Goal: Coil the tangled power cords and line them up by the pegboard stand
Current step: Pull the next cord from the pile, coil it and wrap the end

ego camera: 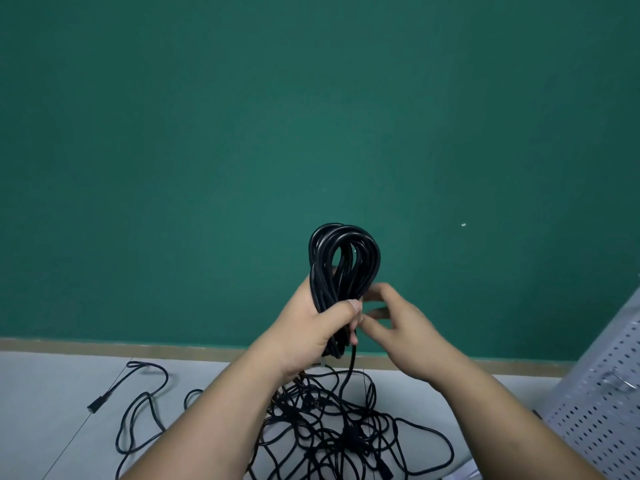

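Observation:
My left hand [317,322] grips a coil of black power cord [343,251] held upright in front of the green wall, its loops rising above my fist. My right hand [391,320] is right beside the coil, its fingertips meeting the cord near my left thumb; whether it pinches the cord is not clear. A strand hangs from the coil down into a tangled heap of black cords [332,424] on the pale floor. One loose cord with a plug end [95,405] trails off to the left. The white pegboard stand [602,396] leans at the right edge.
A green wall [311,116] fills most of the view, with a tan baseboard [121,346] along its foot. Pale floor tiles [45,393] stretch to the left of the cord heap.

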Demonstrator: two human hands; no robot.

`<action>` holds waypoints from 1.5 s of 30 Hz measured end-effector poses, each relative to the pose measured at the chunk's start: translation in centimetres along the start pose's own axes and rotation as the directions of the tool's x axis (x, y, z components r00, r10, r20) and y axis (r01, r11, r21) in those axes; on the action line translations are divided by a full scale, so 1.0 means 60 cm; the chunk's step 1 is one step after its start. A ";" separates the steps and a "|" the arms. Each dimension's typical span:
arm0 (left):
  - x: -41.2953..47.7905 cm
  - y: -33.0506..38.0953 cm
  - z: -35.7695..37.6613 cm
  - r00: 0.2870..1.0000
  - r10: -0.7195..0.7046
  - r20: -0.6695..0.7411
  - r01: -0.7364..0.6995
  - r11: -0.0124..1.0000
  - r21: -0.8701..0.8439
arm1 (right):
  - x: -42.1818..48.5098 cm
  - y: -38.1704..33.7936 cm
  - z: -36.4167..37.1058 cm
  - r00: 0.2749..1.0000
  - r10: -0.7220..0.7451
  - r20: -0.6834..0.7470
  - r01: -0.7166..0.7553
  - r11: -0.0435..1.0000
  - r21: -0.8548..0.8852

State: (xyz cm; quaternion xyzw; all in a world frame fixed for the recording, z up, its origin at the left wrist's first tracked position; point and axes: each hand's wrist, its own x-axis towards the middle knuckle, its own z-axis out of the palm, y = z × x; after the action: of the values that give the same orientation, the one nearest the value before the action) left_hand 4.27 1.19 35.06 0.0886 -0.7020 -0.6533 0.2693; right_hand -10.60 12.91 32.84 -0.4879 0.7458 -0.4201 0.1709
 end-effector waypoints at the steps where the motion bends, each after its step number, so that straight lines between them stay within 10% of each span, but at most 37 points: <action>1: -0.001 0.003 0.001 1.000 0.018 -0.004 -0.018 1.000 0.019 | 0.002 -0.002 0.000 1.000 -0.018 0.025 0.016 0.998 0.061; 5: -0.003 0.009 -0.003 0.997 0.034 -0.072 -0.033 0.999 0.010 | 0.000 -0.008 0.009 0.978 -0.039 0.206 0.002 0.985 0.175; 9: -0.003 0.010 -0.012 0.979 0.030 -0.201 -0.031 1.000 0.002 | 0.006 -0.003 0.010 0.999 0.033 -0.021 -0.025 0.957 0.290; 12: 0.003 0.006 -0.014 0.949 0.026 -0.316 -0.052 0.996 -0.073 | 0.003 -0.011 -0.002 0.972 -0.032 -0.231 0.076 0.980 0.185; 22: 0.003 0.006 0.008 0.962 -0.022 -0.274 -0.015 0.991 -0.135 | -0.021 -0.073 0.023 0.972 -0.093 -0.215 0.069 0.991 -0.117; 29: 0.005 0.003 0.017 0.922 -0.170 -0.349 0.047 0.941 -0.336 | -0.022 -0.077 0.026 0.988 0.154 0.003 -0.147 0.940 0.309; 45: -0.002 0.023 0.008 0.918 -0.366 -0.152 0.174 0.718 -0.674 | -0.029 -0.061 -0.022 0.936 0.104 0.337 -0.230 0.903 0.362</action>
State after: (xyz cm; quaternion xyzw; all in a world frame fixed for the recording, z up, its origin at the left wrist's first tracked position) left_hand 4.46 1.85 36.38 0.1821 -0.3671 -0.8686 0.2785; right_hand -8.50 14.43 36.26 -0.4364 0.6487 -0.4639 0.4165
